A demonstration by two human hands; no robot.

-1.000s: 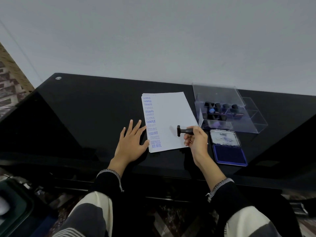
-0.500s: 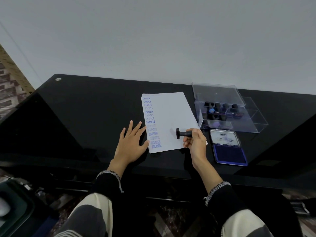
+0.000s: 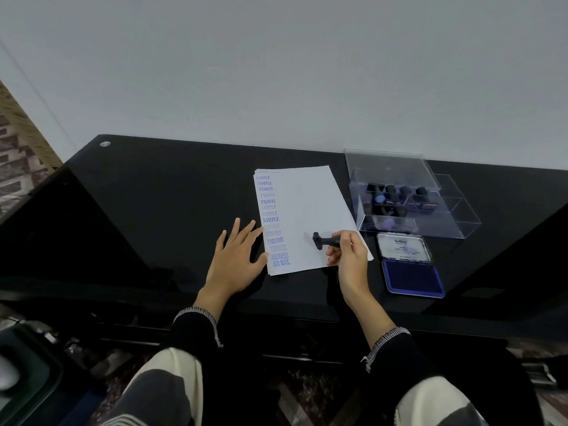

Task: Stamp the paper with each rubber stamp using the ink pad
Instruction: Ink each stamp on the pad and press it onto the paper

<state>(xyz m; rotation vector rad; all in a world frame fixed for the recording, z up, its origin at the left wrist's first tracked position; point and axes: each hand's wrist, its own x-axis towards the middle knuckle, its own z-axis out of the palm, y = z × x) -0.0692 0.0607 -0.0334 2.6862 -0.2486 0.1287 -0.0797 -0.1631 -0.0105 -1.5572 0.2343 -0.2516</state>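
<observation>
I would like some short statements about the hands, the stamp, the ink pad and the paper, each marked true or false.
1. The right hand holds a black stamp above the paper. True.
2. The ink pad is closed. False: its lid stands open.
3. The left hand lies flat, fingers spread, at the paper's left edge. True.
4. The prints fill the paper's right side. False: they run down its left side.
5. The clear box is empty. False: it holds more stamps.
</observation>
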